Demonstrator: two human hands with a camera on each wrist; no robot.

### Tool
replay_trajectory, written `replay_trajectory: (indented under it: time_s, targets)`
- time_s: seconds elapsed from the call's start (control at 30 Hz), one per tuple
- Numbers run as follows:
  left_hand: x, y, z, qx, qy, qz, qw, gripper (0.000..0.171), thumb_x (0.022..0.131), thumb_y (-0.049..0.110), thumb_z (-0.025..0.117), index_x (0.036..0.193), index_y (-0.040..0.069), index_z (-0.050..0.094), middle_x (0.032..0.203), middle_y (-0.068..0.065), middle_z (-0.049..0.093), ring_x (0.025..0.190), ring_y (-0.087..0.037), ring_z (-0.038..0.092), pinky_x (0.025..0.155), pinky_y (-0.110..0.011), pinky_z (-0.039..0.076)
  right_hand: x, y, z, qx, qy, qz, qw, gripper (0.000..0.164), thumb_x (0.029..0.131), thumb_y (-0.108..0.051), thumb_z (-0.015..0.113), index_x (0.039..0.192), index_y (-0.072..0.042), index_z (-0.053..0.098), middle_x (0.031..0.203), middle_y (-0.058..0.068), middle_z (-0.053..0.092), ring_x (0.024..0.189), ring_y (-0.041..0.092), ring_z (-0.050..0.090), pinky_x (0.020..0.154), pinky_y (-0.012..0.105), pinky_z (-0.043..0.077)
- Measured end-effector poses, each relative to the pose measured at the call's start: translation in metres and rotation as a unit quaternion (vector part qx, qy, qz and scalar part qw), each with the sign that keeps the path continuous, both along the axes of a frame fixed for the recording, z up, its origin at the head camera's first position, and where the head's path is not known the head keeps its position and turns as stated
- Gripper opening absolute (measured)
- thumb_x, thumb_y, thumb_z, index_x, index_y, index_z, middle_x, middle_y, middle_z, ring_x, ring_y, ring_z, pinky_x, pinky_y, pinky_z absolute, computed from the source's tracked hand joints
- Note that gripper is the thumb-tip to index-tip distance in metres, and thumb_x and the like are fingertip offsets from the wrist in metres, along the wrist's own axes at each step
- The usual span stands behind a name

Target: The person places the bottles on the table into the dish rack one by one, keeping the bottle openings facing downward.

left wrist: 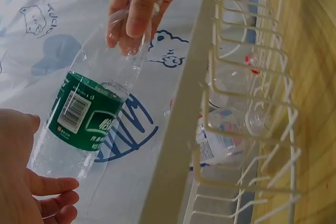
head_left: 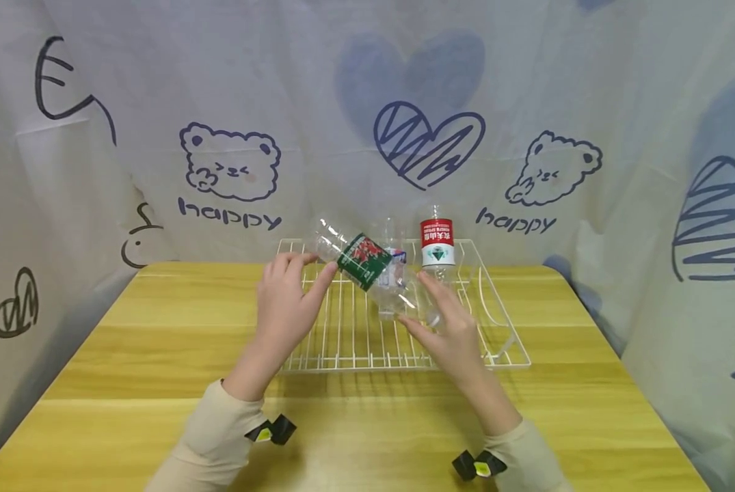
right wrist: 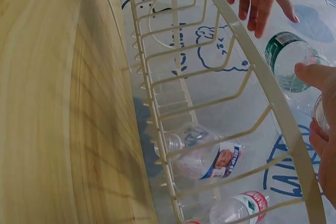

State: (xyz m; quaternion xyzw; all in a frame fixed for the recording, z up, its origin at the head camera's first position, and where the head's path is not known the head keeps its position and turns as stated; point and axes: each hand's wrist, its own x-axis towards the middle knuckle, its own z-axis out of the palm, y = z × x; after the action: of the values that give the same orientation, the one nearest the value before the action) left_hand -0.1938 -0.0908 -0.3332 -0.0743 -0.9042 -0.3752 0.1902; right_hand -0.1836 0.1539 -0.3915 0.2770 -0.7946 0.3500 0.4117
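Observation:
A clear plastic bottle with a green label [head_left: 365, 262] hangs tilted above the white wire rack [head_left: 509, 367]. My right hand [head_left: 453, 335] grips its lower-right end, thumb and fingers around the clear plastic. By the other end is my left hand [head_left: 286, 294], fingers loosely extended; whether they touch the bottle I cannot tell. In the rack stand a bottle with a red and white label [head_left: 437, 240] and, partly hidden behind the green-labelled one, a bottle with a blue and white label [right wrist: 226, 160]. Both appear neck down in the right wrist view.
The rack stands toward the back of a wood-grain table [head_left: 367, 437]. Just behind the table hangs a pale cloth [head_left: 330, 171] with drawn hearts and bears. The rack's raised wire rims lie below both hands.

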Motion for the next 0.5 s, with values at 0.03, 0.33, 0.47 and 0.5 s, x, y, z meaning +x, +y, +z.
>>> replay_trajectory:
  time_s: [0.03,0.33,0.47,0.5]
  targets:
    - [-0.002,0.002,0.001,0.017,-0.008,-0.001,0.9998,0.063,0.095,0.058,0.048,0.126,0.004,0.058,0.129,-0.016,0.052,0.120,-0.033,0.044,0.102,-0.054,0.033,0.000,-0.002,0.000,-0.002,0.006,-0.005,1.000,0.071,0.067,-0.011,0.085,0.130,0.002,0.056,0.127,0.023,0.062,0.116,0.038,0.061,0.106,0.027,0.044]
    - [-0.016,0.011,0.016,0.134,-0.031,-0.004,0.9905,0.069,0.091,0.064,0.051,0.114,-0.001,0.060,0.120,-0.016,0.053,0.106,-0.030,0.050,0.089,-0.045,0.045,0.001,-0.019,0.001,0.008,0.051,-0.021,0.998,0.070,0.065,-0.011,0.086,0.127,0.004,0.055,0.123,0.022,0.063,0.112,0.037,0.063,0.096,0.041,0.052]
    - [-0.019,0.009,0.021,0.171,-0.039,-0.018,0.9843,0.065,0.089,0.060,0.056,0.111,-0.001,0.059,0.115,-0.014,0.054,0.097,-0.025,0.049,0.081,-0.037,0.046,0.002,-0.022,0.001,0.011,0.045,-0.024,0.999,0.069,0.066,-0.011,0.085,0.126,0.006,0.054,0.123,0.023,0.063,0.112,0.038,0.062,0.098,0.040,0.051]
    - [-0.020,0.009,0.023,0.183,-0.041,-0.022,0.9820,0.063,0.089,0.058,0.058,0.111,-0.001,0.059,0.114,-0.013,0.054,0.095,-0.024,0.049,0.078,-0.035,0.046,0.002,-0.023,0.002,0.010,0.042,-0.022,0.999,0.069,0.067,-0.011,0.085,0.127,0.005,0.054,0.123,0.022,0.062,0.113,0.037,0.061,0.099,0.039,0.050]
